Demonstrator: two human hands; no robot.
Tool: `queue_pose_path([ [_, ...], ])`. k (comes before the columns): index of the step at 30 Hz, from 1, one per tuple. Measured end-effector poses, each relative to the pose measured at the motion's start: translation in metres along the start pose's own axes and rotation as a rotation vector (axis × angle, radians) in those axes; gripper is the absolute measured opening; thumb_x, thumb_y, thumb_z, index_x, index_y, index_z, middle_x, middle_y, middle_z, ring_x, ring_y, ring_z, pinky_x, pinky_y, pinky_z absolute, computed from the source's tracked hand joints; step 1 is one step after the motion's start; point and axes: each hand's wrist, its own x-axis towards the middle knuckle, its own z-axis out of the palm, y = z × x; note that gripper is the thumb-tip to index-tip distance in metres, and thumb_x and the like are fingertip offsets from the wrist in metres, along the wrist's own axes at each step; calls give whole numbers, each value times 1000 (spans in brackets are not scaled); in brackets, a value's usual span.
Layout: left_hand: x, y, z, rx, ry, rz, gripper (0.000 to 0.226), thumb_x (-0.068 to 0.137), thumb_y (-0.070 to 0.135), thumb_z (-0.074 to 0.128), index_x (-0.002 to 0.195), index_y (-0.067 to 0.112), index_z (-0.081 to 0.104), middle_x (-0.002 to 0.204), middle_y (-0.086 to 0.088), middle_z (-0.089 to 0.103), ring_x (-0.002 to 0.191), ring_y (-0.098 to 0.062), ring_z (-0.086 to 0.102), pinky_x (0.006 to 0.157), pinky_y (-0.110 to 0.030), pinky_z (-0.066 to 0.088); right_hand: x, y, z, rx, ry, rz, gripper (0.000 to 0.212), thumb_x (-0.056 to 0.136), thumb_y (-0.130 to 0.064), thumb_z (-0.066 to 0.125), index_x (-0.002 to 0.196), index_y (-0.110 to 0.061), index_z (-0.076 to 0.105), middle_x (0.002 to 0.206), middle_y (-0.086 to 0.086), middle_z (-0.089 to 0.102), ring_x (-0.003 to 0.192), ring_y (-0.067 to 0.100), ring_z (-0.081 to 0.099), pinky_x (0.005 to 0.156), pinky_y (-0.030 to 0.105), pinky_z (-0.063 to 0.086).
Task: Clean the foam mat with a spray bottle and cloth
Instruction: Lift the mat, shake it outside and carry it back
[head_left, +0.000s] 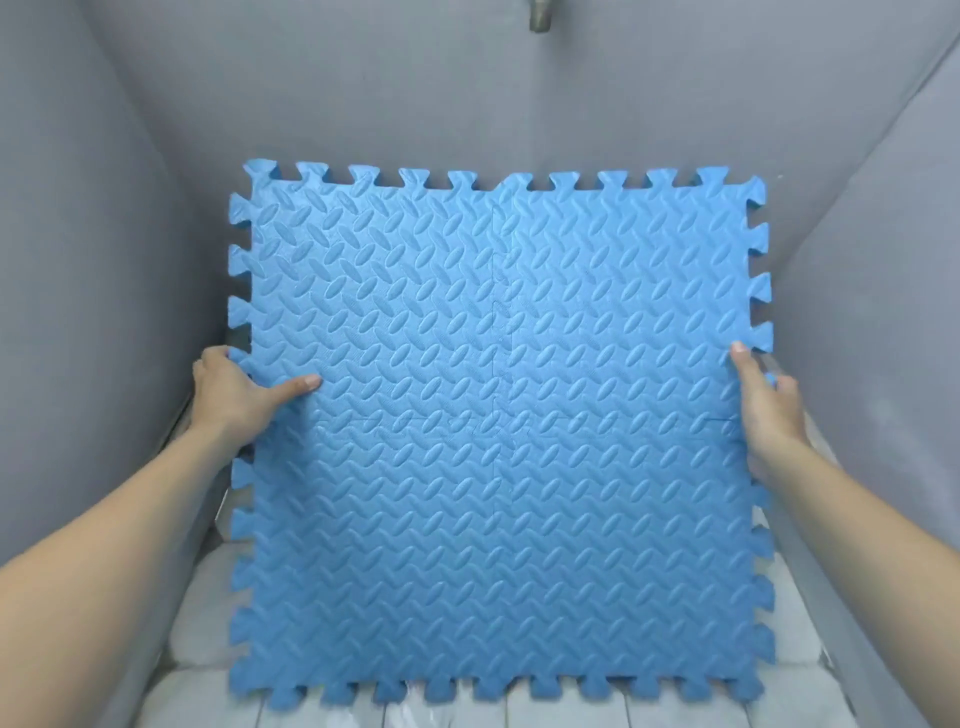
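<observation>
One foam mat (501, 431) (four tiles), two hands

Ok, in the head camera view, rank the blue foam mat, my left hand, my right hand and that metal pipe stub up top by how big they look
1. Blue foam mat, by far the largest.
2. Left hand and right hand: they look about alike, so no ranking between them.
3. Metal pipe stub, smallest, though it is cut off by the frame edge and farther from the camera.

no readable text, labels, brands or numbers anywhere, foam mat (498, 415) unmarked

Single head-worn view, forward and down, close over foam mat (498, 426).
</observation>
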Motion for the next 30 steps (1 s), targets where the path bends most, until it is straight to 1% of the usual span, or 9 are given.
queue_pose_path([
  [5,-63,-4,-51,20,-77,-138,94,56,42,89,124,7,34,120,-4,42,106,-23,50,66,-37,50,-67,-16,-30,-19,19,62,51,78,-63,66,96,-24,39,84,-7,41,84,16,40,65,26,32],
  [8,-101,14,-97,-1,-60,-200,102,50,45,91,124,9,32,124,-5,47,112,-25,53,86,-46,52,-104,-50,-60,22,-2,98,57,75,-60,71,105,-23,41,105,-5,49,95,15,46,79,28,39],
  [10,-119,40,-131,-14,-9,-201,100,55,39,91,127,5,31,130,-10,45,120,-27,48,98,-43,44,-122,-85,-83,18,-9,67,65,66,-65,73,108,-26,42,110,-4,51,97,15,51,87,31,42],
  [14,-143,126,-205,28,-3,-118,81,68,36,84,124,3,36,126,-20,41,117,-33,40,97,-44,40,-148,-186,-134,-6,-13,51,65,74,-49,79,124,-21,47,112,-2,57,99,16,56,92,34,45],
  [17,-151,210,-269,30,18,-88,83,74,37,79,132,4,30,125,-23,36,109,-35,43,93,-45,38,-163,-283,-166,28,17,-12,49,79,-35,79,114,-25,47,112,-1,55,100,16,54,87,29,42],
  [21,-162,327,-373,-75,90,-35,87,78,38,75,143,10,25,137,-15,33,115,-32,44,99,-46,38,-189,-423,-208,19,15,-53,52,67,-55,80,101,-36,45,96,-3,58,87,22,55,78,36,42],
  [26,-164,429,-488,-153,194,62,89,63,55,74,129,6,40,128,-1,37,108,-34,52,92,-45,46,-222,-562,-246,113,-6,-134,57,70,-40,82,111,-13,54,96,5,59,89,27,58,74,35,43],
  [28,-166,466,-527,-149,199,80,86,68,50,77,132,10,36,125,-8,39,105,-35,53,89,-47,46,-233,-609,-256,182,-58,-160,55,69,-39,84,107,-14,54,93,3,62,86,24,59,75,35,49],
  [30,-174,491,-558,-142,216,89,82,74,43,77,136,13,32,127,-18,40,109,-37,51,93,-48,44,-243,-649,-263,227,-81,-220,49,75,-30,83,109,-12,53,92,2,60,86,20,57,70,24,48],
])
